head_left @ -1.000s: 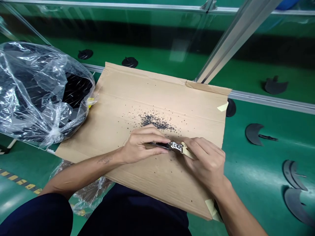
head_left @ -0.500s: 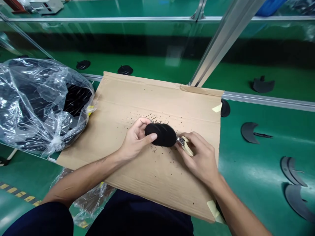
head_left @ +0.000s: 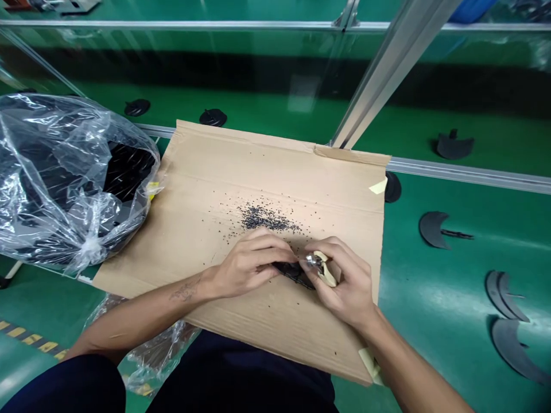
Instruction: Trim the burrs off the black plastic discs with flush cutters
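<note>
A flat black plastic part [head_left: 294, 274] is held low over the cardboard by my left hand [head_left: 253, 261], whose fingers are closed on its far edge and cover much of it. My right hand [head_left: 344, 275] grips small nippers with cream handles [head_left: 326, 269]. Their metal head points left and lies close to the part's right side; whether the jaws touch it I cannot tell. Just beyond my hands, a heap of small black clippings [head_left: 267, 219] is scattered over the cardboard sheet [head_left: 232, 166].
A clear plastic bag [head_left: 64, 183] holding black parts stands at the left. Several black curved pieces, one a crescent [head_left: 434, 229], lie on the green surface at the right. A metal post [head_left: 387, 80] rises behind the cardboard's right back corner.
My left hand has turned the black part from its broad dark face to a flatter, lower pose. The clippings heap behind it is now uncovered. The nippers stay in my right hand.
</note>
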Action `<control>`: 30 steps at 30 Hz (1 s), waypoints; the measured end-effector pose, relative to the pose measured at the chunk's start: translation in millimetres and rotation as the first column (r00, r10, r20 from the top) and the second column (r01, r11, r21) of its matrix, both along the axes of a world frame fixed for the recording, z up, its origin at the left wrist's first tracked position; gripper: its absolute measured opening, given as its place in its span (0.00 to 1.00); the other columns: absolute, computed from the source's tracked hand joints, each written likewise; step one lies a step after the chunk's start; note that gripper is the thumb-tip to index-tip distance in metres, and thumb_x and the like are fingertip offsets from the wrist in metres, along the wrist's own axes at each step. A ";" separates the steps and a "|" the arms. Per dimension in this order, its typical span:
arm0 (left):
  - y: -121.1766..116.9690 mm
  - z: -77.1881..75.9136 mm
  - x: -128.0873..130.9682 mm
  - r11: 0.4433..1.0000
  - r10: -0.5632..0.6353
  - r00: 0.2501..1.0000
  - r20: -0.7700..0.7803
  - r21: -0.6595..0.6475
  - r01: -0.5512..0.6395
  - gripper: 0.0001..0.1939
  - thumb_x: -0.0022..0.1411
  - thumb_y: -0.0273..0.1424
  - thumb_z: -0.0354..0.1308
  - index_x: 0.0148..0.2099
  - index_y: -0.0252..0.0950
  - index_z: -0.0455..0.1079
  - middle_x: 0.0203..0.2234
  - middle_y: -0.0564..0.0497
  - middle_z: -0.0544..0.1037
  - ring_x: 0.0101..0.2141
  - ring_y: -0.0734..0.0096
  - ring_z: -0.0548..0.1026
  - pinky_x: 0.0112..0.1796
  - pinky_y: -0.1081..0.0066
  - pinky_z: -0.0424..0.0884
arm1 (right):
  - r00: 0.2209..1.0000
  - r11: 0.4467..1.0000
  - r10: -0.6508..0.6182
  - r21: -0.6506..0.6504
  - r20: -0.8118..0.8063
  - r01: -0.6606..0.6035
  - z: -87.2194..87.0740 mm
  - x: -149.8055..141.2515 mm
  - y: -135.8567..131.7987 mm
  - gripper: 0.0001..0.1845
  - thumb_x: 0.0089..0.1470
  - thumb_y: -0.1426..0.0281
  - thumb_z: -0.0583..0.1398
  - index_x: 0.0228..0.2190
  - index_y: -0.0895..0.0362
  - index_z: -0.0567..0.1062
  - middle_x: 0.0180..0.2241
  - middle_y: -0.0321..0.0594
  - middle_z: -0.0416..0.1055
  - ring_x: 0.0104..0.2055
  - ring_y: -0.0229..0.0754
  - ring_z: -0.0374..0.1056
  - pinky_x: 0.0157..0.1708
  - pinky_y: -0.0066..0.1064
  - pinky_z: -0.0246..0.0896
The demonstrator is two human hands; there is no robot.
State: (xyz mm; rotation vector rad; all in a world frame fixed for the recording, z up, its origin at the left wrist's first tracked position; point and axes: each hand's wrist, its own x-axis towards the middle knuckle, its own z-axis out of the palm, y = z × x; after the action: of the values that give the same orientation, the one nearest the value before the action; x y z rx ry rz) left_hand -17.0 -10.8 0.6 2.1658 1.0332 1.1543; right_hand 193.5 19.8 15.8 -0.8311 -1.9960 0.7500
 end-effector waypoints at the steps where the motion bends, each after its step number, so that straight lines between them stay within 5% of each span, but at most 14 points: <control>1: -0.2 0.6 -0.5 1.000 0.011 0.999 0.030 0.015 -0.011 0.08 0.65 0.24 0.59 0.46 0.37 0.75 0.39 0.47 0.81 0.41 0.67 0.78 0.42 0.64 0.75 | 0.999 0.999 -0.041 0.006 -0.014 0.041 1.0 1.4 1.8 0.10 0.56 0.77 0.63 0.40 0.54 0.74 0.32 0.40 0.75 0.31 0.42 0.71 0.28 0.34 0.67; 5: -2.1 2.9 -1.5 0.999 0.038 0.981 0.191 0.022 -0.043 0.09 0.66 0.26 0.59 0.48 0.36 0.74 0.39 0.47 0.78 0.41 0.68 0.77 0.41 0.67 0.76 | 0.987 0.986 -0.160 0.039 -0.019 0.161 2.7 6.6 10.5 0.08 0.56 0.77 0.63 0.37 0.54 0.74 0.32 0.38 0.74 0.30 0.39 0.69 0.27 0.32 0.64; 11: -4.9 3.8 -1.2 0.996 0.045 0.969 0.244 -0.090 -0.023 0.19 0.61 0.22 0.63 0.54 0.36 0.71 0.41 0.46 0.78 0.45 0.67 0.76 0.45 0.64 0.76 | 0.998 0.999 -0.050 -0.001 0.049 0.050 -2.7 3.5 8.9 0.09 0.56 0.77 0.60 0.40 0.55 0.73 0.33 0.40 0.74 0.31 0.40 0.68 0.28 0.32 0.63; 20: -2.1 5.2 -3.7 0.996 0.019 0.972 0.234 -0.086 0.001 0.17 0.60 0.16 0.60 0.50 0.34 0.73 0.42 0.46 0.76 0.44 0.68 0.76 0.45 0.65 0.75 | 0.939 0.942 -0.099 0.336 0.331 -0.019 -5.1 11.0 13.3 0.08 0.59 0.77 0.58 0.40 0.58 0.73 0.32 0.42 0.74 0.31 0.41 0.63 0.30 0.34 0.56; 30: -2.7 5.8 -2.5 0.997 0.040 0.973 0.226 -0.079 -0.023 0.16 0.61 0.19 0.59 0.51 0.36 0.73 0.41 0.47 0.75 0.43 0.69 0.75 0.43 0.67 0.75 | 0.937 0.914 -0.150 0.404 0.316 0.010 -6.8 12.8 15.5 0.07 0.59 0.77 0.58 0.39 0.57 0.73 0.31 0.40 0.74 0.30 0.40 0.62 0.30 0.33 0.54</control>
State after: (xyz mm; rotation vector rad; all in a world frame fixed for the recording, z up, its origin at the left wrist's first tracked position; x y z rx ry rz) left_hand -19.6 -13.5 6.4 1.9127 0.9962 1.3201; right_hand 206.3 35.3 9.0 -0.8309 -2.2970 0.1356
